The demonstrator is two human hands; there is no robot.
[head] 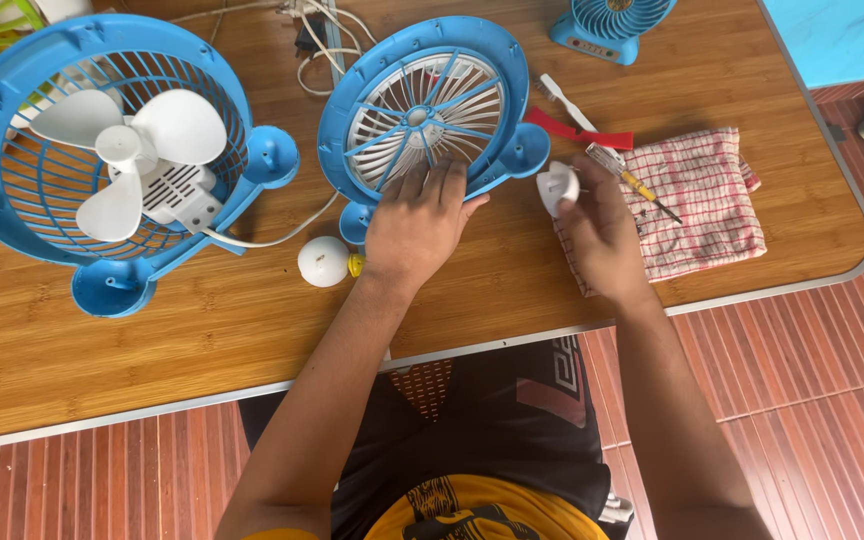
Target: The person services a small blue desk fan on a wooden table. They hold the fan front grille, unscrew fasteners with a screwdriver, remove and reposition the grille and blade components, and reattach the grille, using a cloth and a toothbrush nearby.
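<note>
My left hand (pixel 418 222) lies flat on the lower rim of a blue round fan grille (pixel 424 108) in the middle of the wooden table (pixel 202 330). My right hand (pixel 600 228) holds a small white rounded plastic part (pixel 556 186) beside the grille's right foot. The other half of the fan, a blue housing with white blades and motor (pixel 117 150), lies at the left. A white ball-shaped part with a yellow tip (pixel 325 262) rests left of my left wrist.
A red-checked cloth (pixel 702 205) lies at the right with a yellow-handled screwdriver (pixel 632 182) on it. A red tool (pixel 577 132) and a white brush (pixel 564 100) lie behind. A small blue fan (pixel 610 25) stands at the back, white cables (pixel 322 40) beside it.
</note>
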